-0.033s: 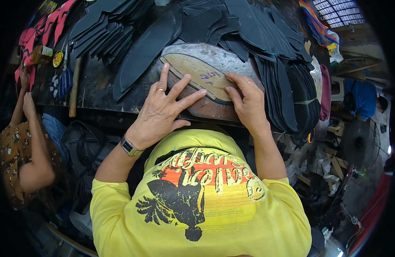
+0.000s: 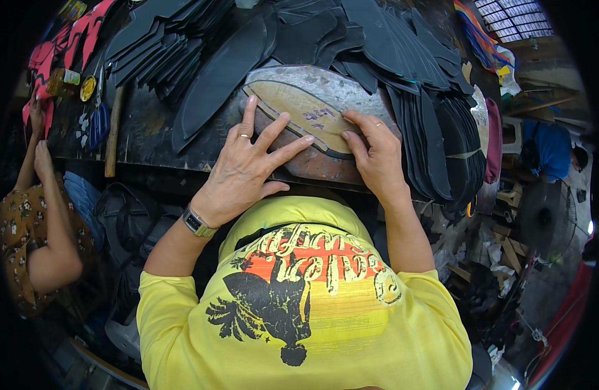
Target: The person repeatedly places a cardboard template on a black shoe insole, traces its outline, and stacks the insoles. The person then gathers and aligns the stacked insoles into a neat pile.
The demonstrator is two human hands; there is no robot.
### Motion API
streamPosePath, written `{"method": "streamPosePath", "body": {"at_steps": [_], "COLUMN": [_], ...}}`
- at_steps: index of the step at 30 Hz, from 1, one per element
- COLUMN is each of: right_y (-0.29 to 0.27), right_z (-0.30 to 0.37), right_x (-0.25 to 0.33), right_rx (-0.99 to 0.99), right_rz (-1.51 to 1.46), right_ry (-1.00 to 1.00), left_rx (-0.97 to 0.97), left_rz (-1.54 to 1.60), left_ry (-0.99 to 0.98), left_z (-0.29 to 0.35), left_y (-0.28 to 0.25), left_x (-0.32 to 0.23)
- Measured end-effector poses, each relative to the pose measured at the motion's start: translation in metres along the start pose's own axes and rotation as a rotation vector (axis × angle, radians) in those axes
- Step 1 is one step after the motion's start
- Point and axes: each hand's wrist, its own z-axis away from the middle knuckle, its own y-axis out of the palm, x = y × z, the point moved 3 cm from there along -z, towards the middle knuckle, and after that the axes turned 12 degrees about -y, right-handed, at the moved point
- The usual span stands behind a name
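A tan, leaf-shaped pattern piece (image 2: pixel 293 107) with purple handwriting and a dark rim lies on a worn, rounded board (image 2: pixel 319 170). Dark material shows along its lower edge. My left hand (image 2: pixel 247 146) is open over its near-left edge, three fingertips spread and pressing down on it. With thumb and forefinger bent inward, my right hand (image 2: pixel 374 146) grips the piece at its right end. Its other fingers are curled, and what lies beneath them is hidden.
Stacks of black cut sheets (image 2: pixel 410 52) fan around the board. To the left are a wooden-handled tool (image 2: pixel 113 133), blue-handled scissors (image 2: pixel 99 123) and pink cut pieces (image 2: pixel 85 29). A co-worker (image 2: pixel 46 240) sits at far left; a fan (image 2: pixel 548 214) stands at right.
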Motion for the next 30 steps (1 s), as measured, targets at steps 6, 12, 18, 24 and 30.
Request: {"method": "streamPosePath", "body": {"at_steps": [6,12,18,24,30], "right_y": [-0.001,0.000,-0.002,-0.015,-0.022], "right_z": [-0.001,-0.005,-0.004,-0.006,0.005], "right_x": [0.000,-0.004,-0.004,-0.010,-0.012], "right_rx": [0.025,0.033,0.062,0.095,0.066], "right_rz": [0.010,0.016,0.006,-0.086,-0.169], "right_ry": [0.008,-0.004,0.018,0.056,0.192], "left_rx": [0.003,-0.013,-0.005,0.050,0.073], "left_rz": [0.011,0.010,0.005,-0.061,-0.084], "left_ry": [-0.004,-0.018,-0.025,-0.043,-0.052], "left_z": [0.001,-0.003,-0.004,-0.008,-0.010], "left_y": [0.000,0.002,-0.001,-0.006,-0.007], "left_x": [0.000,0.000,-0.002,-0.008,-0.010]}}
